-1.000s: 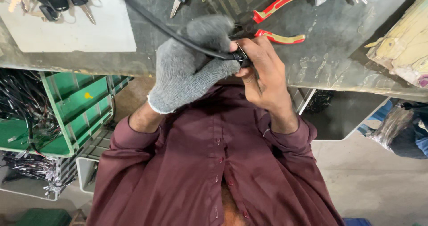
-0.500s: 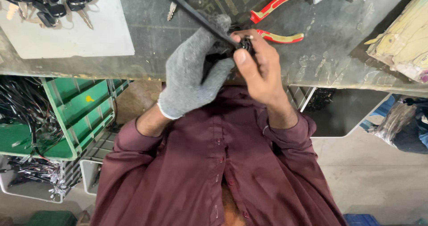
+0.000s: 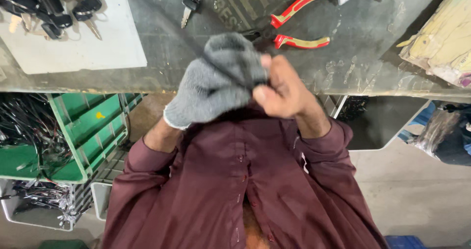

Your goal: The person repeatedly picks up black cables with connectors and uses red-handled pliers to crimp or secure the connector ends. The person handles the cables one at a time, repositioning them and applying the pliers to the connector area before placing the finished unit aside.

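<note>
A person in a maroon shirt (image 3: 235, 190) is working at the edge of a grey workbench (image 3: 363, 38), 2 hands meeting just above the chest. The left hand (image 3: 221, 82), wearing a grey knit glove, is curling its fingers tight around a thin black cable (image 3: 189, 48), which is running up and to the left across the bench top from the fist. The bare right hand (image 3: 282, 89) is pressing against the glove, its fingers bunched together with the thumb laid over them; whether they are pinching the cable's end cannot be told, as the spot is hidden between the hands.

Just beyond the hands, red-handled pliers (image 3: 299, 18) are lying on the bench with handles spread. A key on a ring (image 3: 190, 3) is lying near the top edge, and a cluster of black-headed keys (image 3: 54, 8) is sitting on a white board (image 3: 83, 48) at the left. Below the bench, a green plastic crate (image 3: 83, 131) is holding bundles of dark wires. A yellowish bundle (image 3: 441, 38) is lying at the bench's right end.
</note>
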The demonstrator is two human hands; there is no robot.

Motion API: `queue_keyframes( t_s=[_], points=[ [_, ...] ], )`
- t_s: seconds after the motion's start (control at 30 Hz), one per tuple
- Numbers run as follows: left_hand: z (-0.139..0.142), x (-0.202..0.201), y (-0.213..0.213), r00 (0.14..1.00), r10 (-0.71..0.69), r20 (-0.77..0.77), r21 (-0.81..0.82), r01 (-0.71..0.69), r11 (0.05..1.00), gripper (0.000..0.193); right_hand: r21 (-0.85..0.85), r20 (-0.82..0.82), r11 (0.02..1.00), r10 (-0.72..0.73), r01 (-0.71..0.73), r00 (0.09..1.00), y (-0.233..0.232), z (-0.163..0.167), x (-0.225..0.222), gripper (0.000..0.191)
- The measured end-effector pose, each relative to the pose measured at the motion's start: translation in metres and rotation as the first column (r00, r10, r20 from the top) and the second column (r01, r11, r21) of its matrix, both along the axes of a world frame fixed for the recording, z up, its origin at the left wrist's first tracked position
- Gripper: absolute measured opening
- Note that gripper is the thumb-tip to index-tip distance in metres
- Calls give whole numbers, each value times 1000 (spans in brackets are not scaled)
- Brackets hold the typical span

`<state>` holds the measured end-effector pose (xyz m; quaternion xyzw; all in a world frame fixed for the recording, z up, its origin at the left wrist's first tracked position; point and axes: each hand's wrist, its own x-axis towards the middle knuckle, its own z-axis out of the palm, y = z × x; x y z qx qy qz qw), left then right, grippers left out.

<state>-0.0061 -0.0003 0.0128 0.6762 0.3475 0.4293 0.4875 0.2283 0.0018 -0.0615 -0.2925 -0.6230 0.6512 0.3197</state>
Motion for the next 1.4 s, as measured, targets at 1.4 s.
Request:
queue_keyframes(
  t_s=[1.4],
  points=[
    [1,34,-28,816,412,406,-745,33,666,34,769,222,634,-386,83,895,45,62,-17,20]
  ],
)
